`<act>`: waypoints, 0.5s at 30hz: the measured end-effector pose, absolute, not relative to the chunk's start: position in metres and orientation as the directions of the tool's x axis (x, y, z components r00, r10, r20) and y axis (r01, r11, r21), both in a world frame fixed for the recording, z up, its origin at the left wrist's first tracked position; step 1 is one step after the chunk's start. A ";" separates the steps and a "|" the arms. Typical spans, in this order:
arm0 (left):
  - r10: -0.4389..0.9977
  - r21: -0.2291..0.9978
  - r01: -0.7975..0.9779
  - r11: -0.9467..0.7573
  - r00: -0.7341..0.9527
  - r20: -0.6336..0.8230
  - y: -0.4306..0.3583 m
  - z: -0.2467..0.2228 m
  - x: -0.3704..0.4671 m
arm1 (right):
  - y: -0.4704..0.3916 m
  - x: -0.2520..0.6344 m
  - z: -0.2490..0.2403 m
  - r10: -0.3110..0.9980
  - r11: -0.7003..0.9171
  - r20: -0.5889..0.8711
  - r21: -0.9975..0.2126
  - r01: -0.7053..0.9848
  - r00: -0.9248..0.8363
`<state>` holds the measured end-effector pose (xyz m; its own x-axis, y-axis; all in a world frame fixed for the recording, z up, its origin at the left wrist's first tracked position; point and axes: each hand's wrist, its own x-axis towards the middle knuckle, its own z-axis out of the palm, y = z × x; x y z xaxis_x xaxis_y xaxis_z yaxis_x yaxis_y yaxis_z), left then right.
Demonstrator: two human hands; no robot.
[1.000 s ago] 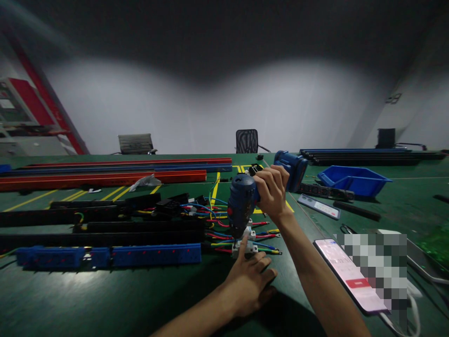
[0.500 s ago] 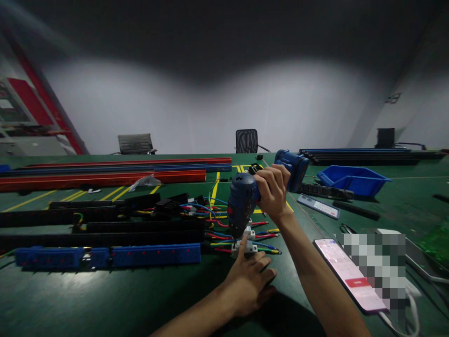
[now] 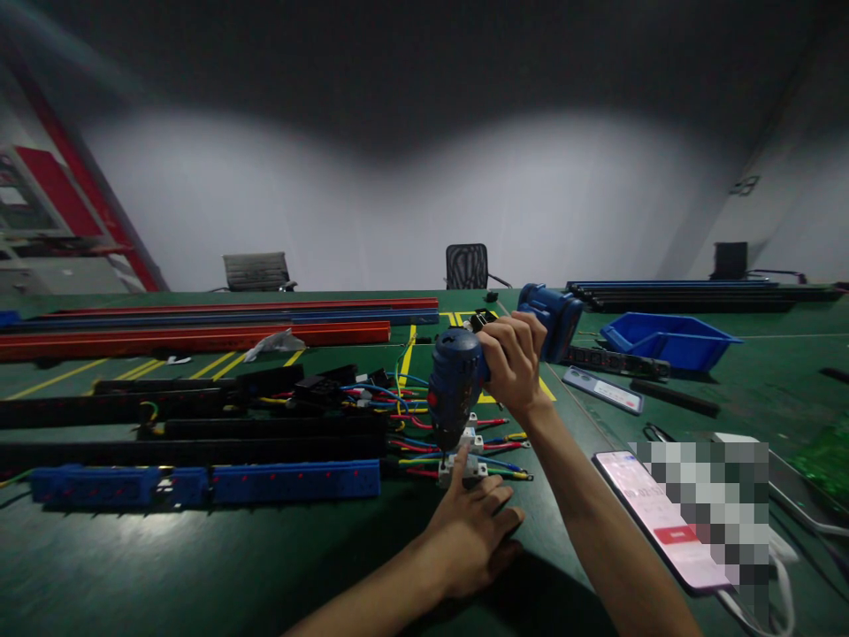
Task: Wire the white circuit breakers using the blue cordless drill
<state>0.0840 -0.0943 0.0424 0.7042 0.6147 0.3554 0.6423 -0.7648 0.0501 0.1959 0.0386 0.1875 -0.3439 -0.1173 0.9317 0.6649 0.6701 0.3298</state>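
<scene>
A blue power drill (image 3: 457, 376) points downward, its handle wrapped by the fingers of my right hand (image 3: 514, 363). The tip of its bit meets the nearest white terminal block (image 3: 472, 471). My left hand (image 3: 472, 531) lies just in front of that block, index finger stretched against it and the other fingers spread. Coloured wires with lugs (image 3: 508, 469) run out of the block on both sides. Behind it sit more white connectors, partly hidden by the drill. To the left, a blue socket strip (image 3: 295, 482) lies beside several black strips (image 3: 275, 451).
Red and blue rails (image 3: 318, 333) lie at the back left. On the right are a blue bin (image 3: 669, 341), a lit phone (image 3: 663, 522), a grey-blue device (image 3: 603, 389) and black rails (image 3: 690, 296). Chairs stand behind the green table (image 3: 165, 566).
The drill and my right hand have shifted very slightly to the left. My left hand stays in the same place.
</scene>
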 end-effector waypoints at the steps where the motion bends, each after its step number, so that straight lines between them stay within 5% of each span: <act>1: 0.616 0.052 0.642 -0.765 0.704 0.354 -0.094 0.042 0.084 | 0.039 0.196 0.187 -0.116 0.669 0.931 0.330 0.666 -0.345; 15: 0.628 0.067 0.646 -0.761 0.706 0.328 -0.094 0.043 0.084 | 0.041 0.195 0.185 -0.125 0.660 0.913 0.368 0.654 -0.388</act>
